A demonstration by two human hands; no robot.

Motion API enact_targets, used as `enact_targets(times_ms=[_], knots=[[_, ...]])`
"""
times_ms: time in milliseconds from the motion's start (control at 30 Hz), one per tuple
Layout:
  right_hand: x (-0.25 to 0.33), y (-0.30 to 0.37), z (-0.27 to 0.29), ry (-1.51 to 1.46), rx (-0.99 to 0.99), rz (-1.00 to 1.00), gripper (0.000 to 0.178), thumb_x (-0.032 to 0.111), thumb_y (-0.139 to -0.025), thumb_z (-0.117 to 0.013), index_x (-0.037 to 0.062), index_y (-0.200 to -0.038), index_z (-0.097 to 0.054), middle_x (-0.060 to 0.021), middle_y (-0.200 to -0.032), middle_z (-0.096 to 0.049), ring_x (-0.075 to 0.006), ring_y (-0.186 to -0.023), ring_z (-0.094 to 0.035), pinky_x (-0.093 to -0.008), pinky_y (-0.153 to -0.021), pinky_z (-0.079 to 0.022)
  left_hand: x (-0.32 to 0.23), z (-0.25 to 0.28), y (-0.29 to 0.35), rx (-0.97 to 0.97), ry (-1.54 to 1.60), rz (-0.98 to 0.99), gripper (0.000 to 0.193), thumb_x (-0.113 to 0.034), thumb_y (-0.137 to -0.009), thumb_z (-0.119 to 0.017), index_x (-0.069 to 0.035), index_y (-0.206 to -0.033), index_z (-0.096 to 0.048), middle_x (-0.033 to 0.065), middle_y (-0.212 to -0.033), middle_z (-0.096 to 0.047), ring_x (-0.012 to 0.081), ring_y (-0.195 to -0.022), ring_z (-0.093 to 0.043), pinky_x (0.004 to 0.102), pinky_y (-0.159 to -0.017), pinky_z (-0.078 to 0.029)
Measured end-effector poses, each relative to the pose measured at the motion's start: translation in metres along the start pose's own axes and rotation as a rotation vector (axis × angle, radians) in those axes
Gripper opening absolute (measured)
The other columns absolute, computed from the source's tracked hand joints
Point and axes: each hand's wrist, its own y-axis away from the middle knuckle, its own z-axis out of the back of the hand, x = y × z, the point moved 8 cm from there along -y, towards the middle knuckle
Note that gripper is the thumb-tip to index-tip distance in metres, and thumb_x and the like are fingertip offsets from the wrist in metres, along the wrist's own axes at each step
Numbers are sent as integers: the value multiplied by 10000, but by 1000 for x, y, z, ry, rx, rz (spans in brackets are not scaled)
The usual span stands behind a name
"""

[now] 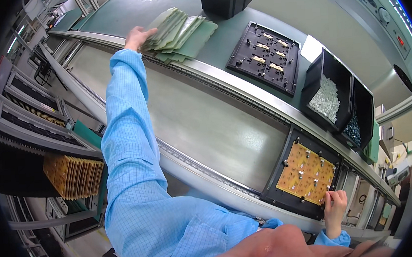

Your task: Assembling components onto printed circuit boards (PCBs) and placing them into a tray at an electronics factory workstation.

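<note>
At the far left of the bench, my left hand [137, 38] is closed at the left edge of a fanned, uneven stack of pale green sheets [180, 37]. Part of its fingers is hidden by the stack edge. At the lower right, my right hand [335, 209] has its fingers curled together at the near right corner of an orange circuit board panel [304, 171]. Whatever its fingertips hold, if anything, is too small to tell. The panel lies flat in a black fixture [279, 190] on the conveyor rails, with several small dark clips over it.
A second black fixture [239, 54] with several small pale parts lies on the green bench. Black bins hold white pieces [325, 98] and dark small parts [353, 130]. A black box [221, 4] holds clear plastic. Upright orange panels [73, 177] fill a rack at left.
</note>
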Motion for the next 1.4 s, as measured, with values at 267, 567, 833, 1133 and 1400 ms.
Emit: enact_targets(times_ms=[267,567,833,1133,1400], knots=[[-1,-1,-5,19,-21,50,117,68,-881,-654,-19,-806,-633,-144,-781,-543,-338,-799,-529,-424,-729,-417,-30,26,40,-221,-307,-218,860,-660,-704,-761,-93,-1326,-585,184,-1241,-655,331,-1158,-622,419,-958,-492],[18,26,2,7,-140,0,60,46,-875,-653,-2,-907,-669,-145,-855,-638,-308,-808,-596,-384,-746,-464,-13,5,-44,118,-421,-159,837,-711,-737,-686,20,-1145,-698,204,-1171,-687,330,-1101,-647,422,-919,-495],[3,7,-15,-376,-265,-342,242,203,-980,-624,-8,-1096,-655,-93,-942,-677,-166,-833,-654,-283,-750,-518,29,113,-121,-180,-570,-300,805,-696,-717,-723,-48,-1192,-674,191,-1156,-691,318,-1068,-656,426,-908,-496],[9,-14,-81,-686,121,-428,388,334,-1014,-579,-27,-1062,-711,-42,-876,-705,-109,-786,-632,-257,-726,-505,-101,150,122,-198,-197,-776,611,-355,-809,-787,-90,-1320,-584,133,-1239,-644,259,-1161,-615,365,-965,-484],[76,-40,-93,-1017,236,-255,386,286,-1033,-550,-70,-1088,-686,-81,-916,-720,-146,-843,-660,-273,-788,-524,-191,39,326,614,329,-1026,717,-135,-686,-854,-49,-1320,-530,107,-1379,-534,239,-1254,-538,362,-1030,-466]])
